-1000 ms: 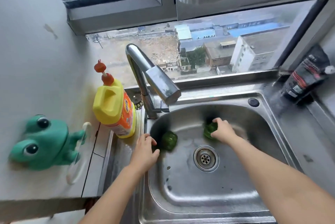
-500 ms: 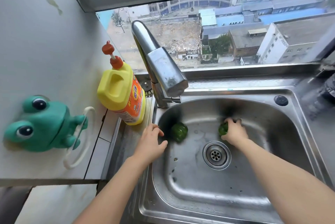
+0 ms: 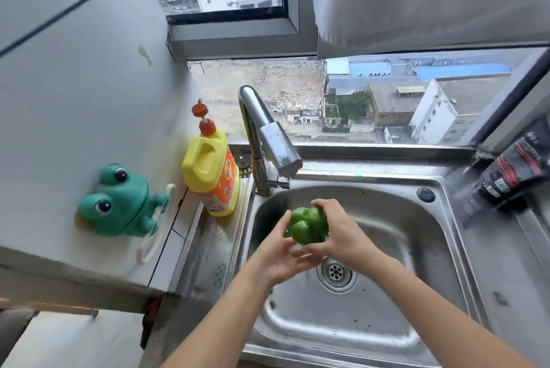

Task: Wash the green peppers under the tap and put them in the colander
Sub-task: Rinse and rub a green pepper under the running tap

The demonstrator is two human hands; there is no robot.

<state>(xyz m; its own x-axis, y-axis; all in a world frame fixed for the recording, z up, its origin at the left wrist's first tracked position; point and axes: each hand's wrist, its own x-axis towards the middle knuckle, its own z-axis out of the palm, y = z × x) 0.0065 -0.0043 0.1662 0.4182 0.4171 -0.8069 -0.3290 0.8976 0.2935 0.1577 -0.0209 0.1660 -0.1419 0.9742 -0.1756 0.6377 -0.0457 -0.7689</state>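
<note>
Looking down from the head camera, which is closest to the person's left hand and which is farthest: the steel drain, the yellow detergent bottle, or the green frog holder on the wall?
From the left hand:
1. Round steel drain, just to its right in the sink floor.
2. Yellow detergent bottle, up and left on the sink's edge.
3. Green frog-shaped holder, farthest left, on the wall.

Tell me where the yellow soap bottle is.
In the head view, the yellow soap bottle stands left of the tap, between it and the green frog.

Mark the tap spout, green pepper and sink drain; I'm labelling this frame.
tap spout (image 3: 278, 144), head view, flat top face.
green pepper (image 3: 306, 224), head view, lobed end.
sink drain (image 3: 335, 272), head view, strainer centre.
</note>
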